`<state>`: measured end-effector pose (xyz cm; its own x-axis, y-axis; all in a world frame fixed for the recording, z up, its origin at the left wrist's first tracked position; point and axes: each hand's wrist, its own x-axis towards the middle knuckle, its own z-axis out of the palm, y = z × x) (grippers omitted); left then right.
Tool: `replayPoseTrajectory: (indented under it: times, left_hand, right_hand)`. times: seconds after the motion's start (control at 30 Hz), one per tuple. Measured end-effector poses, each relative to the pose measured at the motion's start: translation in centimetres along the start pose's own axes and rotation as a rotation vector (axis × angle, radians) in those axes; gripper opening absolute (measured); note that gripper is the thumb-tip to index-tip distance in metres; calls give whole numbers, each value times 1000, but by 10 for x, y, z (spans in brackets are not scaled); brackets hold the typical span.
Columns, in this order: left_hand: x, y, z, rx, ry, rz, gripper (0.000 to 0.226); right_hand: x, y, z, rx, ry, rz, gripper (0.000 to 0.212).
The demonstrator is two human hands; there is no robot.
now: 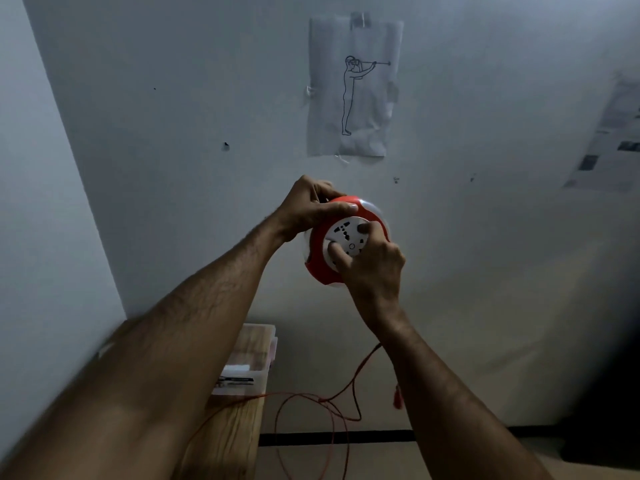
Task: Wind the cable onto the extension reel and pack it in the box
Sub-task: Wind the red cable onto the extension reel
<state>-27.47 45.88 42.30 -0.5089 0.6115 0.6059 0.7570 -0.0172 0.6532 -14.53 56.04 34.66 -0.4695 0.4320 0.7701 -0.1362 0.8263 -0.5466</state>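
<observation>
Head view: both hands grip reel point(349, 242); cable point(341, 393) apparently dangles.

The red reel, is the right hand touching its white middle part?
Touching. The head view shows the right hand with its fingertips pressed on the white socket face of the extension reel.
</observation>
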Motion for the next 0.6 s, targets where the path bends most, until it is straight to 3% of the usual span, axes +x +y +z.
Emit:
replayPoseTrajectory:
  times: [0.4, 0.5, 0.6]
  left_hand:
    - [-10, 13, 4, 41, -77, 45, 35]
    - [-14, 18, -2, 40, -63, 52, 35]
    - [-16, 22, -13, -24, -19, 60, 29]
  right_hand:
    - [-19, -17, 7, 486, 80, 670, 42]
    - [-24, -27, 2, 446, 78, 546, 36]
    - [-28, -32, -14, 101, 92, 49, 25]
